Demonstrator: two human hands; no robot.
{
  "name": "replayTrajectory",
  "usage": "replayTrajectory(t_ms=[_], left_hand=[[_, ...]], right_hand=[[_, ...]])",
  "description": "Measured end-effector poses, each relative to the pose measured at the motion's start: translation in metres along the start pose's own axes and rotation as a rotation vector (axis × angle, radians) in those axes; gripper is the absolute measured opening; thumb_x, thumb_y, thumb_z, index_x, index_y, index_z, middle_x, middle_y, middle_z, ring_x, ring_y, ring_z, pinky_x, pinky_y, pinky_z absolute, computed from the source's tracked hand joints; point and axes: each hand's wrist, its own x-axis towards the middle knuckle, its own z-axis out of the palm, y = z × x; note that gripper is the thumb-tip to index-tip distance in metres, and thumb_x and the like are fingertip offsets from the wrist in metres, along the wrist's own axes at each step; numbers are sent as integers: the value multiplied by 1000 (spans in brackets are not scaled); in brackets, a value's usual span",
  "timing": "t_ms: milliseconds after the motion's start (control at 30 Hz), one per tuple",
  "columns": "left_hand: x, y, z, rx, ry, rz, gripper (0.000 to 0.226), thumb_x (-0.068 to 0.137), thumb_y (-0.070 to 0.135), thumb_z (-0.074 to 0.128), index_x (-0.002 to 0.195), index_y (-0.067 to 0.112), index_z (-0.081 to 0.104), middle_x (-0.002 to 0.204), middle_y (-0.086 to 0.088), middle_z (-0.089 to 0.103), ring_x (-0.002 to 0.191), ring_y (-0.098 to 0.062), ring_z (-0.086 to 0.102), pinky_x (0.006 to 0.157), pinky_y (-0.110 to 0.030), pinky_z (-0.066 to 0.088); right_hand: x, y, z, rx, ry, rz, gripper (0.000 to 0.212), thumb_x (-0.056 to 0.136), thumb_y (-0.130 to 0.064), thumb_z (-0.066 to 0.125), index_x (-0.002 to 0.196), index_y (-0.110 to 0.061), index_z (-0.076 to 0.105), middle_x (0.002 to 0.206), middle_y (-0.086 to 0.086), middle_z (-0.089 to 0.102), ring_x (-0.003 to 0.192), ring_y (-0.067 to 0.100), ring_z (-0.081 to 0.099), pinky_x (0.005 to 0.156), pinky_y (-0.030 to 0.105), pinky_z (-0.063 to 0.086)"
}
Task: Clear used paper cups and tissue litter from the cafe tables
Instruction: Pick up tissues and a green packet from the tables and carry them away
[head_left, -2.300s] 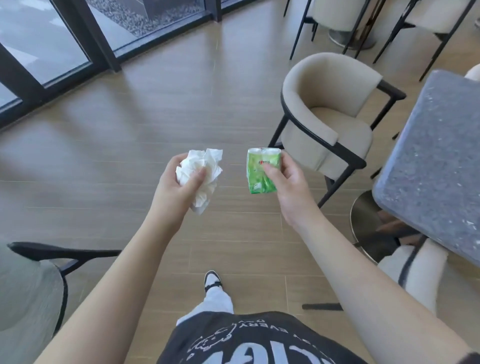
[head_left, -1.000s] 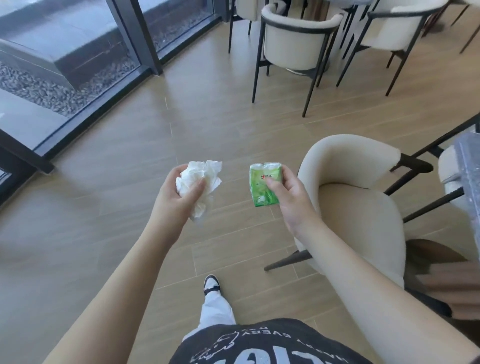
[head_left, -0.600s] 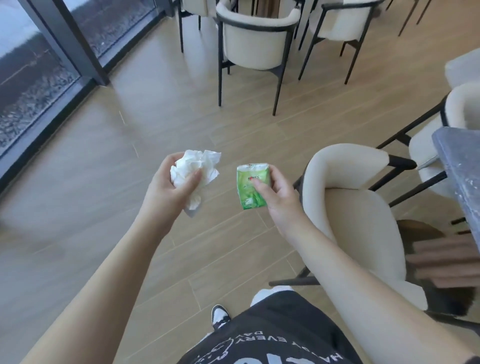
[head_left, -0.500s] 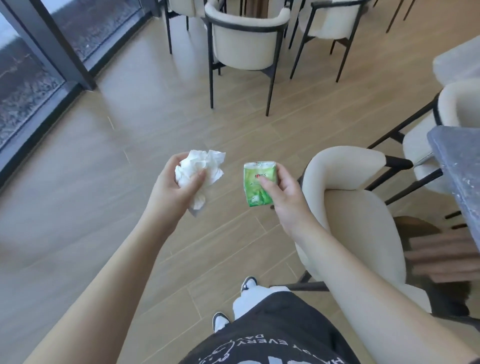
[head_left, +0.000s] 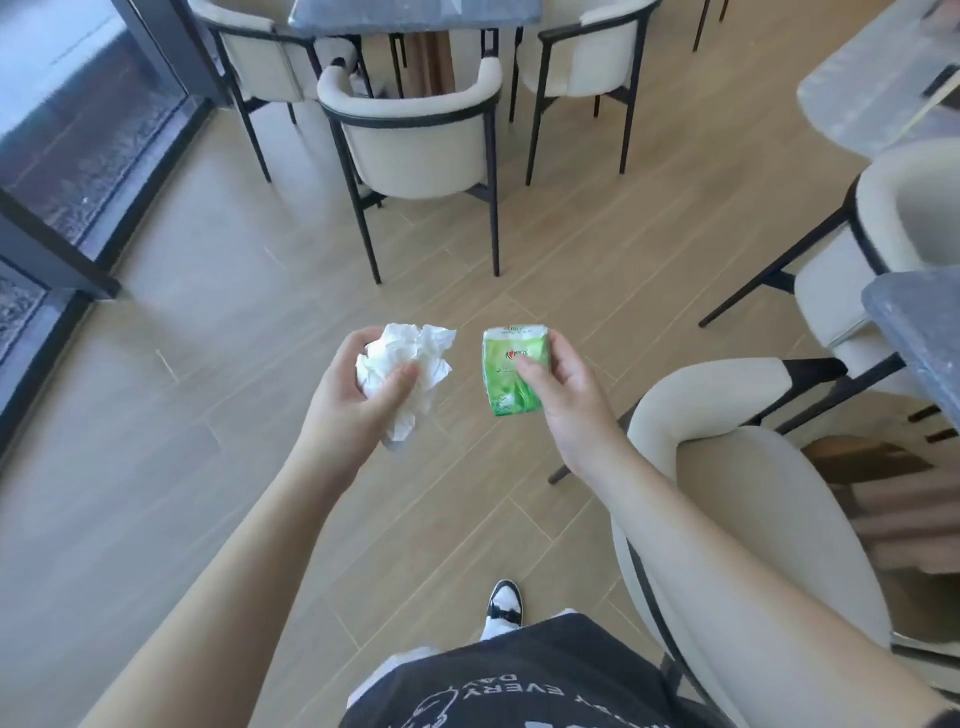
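Note:
My left hand (head_left: 348, 410) is closed around a crumpled white tissue wad (head_left: 410, 364), held at chest height over the wooden floor. A small green tissue packet (head_left: 511, 370) stands upright in my right hand (head_left: 566, 400), pinched between thumb and fingers. The two hands are side by side, a short gap apart, neither touching the other. No paper cup is in view.
A cream armchair (head_left: 415, 140) with black legs stands ahead, at a grey table (head_left: 415, 13) with further chairs. Another cream chair (head_left: 737, 499) is close at my right, beside a grey table edge (head_left: 919, 332). Glass doors (head_left: 78, 130) run along the left. Open floor lies ahead.
The view has swung from the glass doors toward the table and chairs ahead as I walk. Both hands keep the same hold on the tissue wad and the packet.

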Motion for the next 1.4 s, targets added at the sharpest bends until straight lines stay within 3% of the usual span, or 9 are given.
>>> replayTrajectory(t_ms=[100,400,533,667,767,900,1100,1233,1400], left_hand=[[51,13,-3,19,-20,21,23,87,47,68,108,52,61,99,16,75,83,-3,72,63,-12,53],[216,14,-14,54,-183,56,33,85,57,68,115,48,61,102,11,75,85,-8,74,61,-19,53],[293,24,-9,55,-289,82,39,80,64,68,115,49,61,103,14,75,88,-4,73,63,-16,53],[364,46,13,60,-415,130,32,87,51,67,117,42,61,103,18,75,89,1,71,63,-8,50],[407,61,41,59,-534,172,37,91,43,65,124,28,60,102,7,75,89,-6,72,65,-14,53],[454,73,88,52,-645,192,42,92,42,64,127,20,58,89,-5,71,81,-12,69,64,-24,55],[519,83,163,52,-693,148,43,88,49,67,126,32,59,109,9,75,96,-4,72,69,-16,53],[554,102,228,50,-723,115,36,87,46,67,121,34,60,104,16,74,93,-3,71,70,-17,54],[612,135,293,-15,-664,118,30,90,43,67,119,40,61,110,12,74,96,-6,74,70,-14,55]], right_hand=[[39,-11,-2,25,43,-23,20,92,-23,59,112,-25,65,107,-12,72,102,4,67,81,17,52],[160,-17,-4,35,209,-57,23,96,-20,59,104,-39,70,106,-14,74,101,3,68,80,16,52],[209,-23,-5,71,329,-76,19,93,-20,60,105,-31,68,101,-15,74,96,1,69,77,16,52],[248,-35,-15,48,473,-96,24,89,-23,61,113,-24,64,103,-15,73,97,1,67,80,17,51],[267,-41,-33,31,564,-92,32,89,-26,62,120,-20,63,109,-11,72,104,5,67,86,23,52],[293,-51,-66,13,631,-97,21,93,-22,62,112,-29,66,106,-13,73,103,7,67,91,29,53],[349,-64,-138,58,705,-125,21,88,-27,63,108,-33,68,109,-7,73,107,14,68,95,38,53],[388,-82,-187,105,721,-143,24,89,-27,62,113,-28,67,109,-8,73,105,12,68,89,31,54],[440,-115,-246,111,692,-145,26,90,-25,61,116,-25,64,107,-11,73,103,10,69,85,29,55]])
